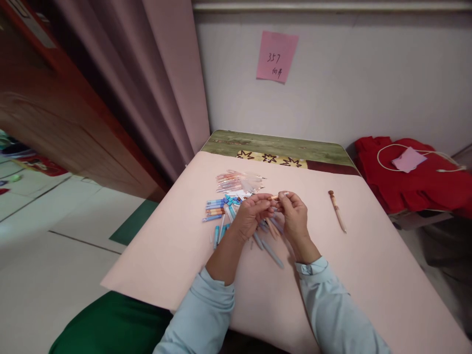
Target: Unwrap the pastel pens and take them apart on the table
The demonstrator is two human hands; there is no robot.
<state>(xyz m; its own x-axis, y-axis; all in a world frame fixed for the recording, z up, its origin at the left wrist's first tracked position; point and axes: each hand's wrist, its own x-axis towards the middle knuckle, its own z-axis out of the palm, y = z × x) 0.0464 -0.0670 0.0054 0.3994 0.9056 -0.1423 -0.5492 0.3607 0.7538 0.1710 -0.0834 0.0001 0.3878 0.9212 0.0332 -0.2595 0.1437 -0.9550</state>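
Observation:
My left hand (251,213) and my right hand (294,212) meet above the middle of the pink table cover (368,275). Between their fingertips they pinch a small orange pen part (275,197), held level. Both hands have their fingers curled closed. Under and around the hands lies a scatter of blue and orange pen parts (221,209), with grey-blue barrels (271,251) near my wrists. Clear plastic wrappers (239,182) with more parts lie just beyond the hands.
One assembled pen with a brown top (337,210) lies alone to the right. A red bag (413,177) with a white cord sits off the table's right side. A pink note (276,55) hangs on the wall. A curtain (162,88) hangs at left.

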